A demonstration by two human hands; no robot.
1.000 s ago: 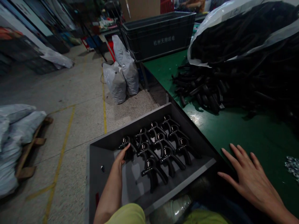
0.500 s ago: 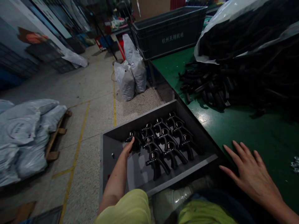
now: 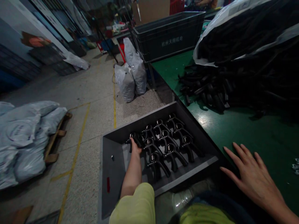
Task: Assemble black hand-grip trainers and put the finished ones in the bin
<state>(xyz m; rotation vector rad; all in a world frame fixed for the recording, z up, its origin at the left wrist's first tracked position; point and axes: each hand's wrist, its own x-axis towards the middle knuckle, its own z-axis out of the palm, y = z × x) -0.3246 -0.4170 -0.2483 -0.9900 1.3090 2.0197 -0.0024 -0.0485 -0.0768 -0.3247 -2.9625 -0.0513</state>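
Forearm (image 3: 132, 175) angled farther right than before, the left hand (image 3: 135, 147) touches clustered grips (image 3: 138, 138) near the gray tray's (image 3: 112, 169) far edge, its hold unclear; nine black spring grips (image 3: 172, 151) lie alongside. The right hand (image 3: 255, 177) spreads wide at the table's (image 3: 210, 124) edge.

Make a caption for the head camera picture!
Left hand in a gray box of black hand grips, right hand over green table.

Yellow-green top (image 3: 204, 214) with 1 loose, softly creased sleeve (image 3: 135, 206), dark blue cloth (image 3: 216, 198) alongside
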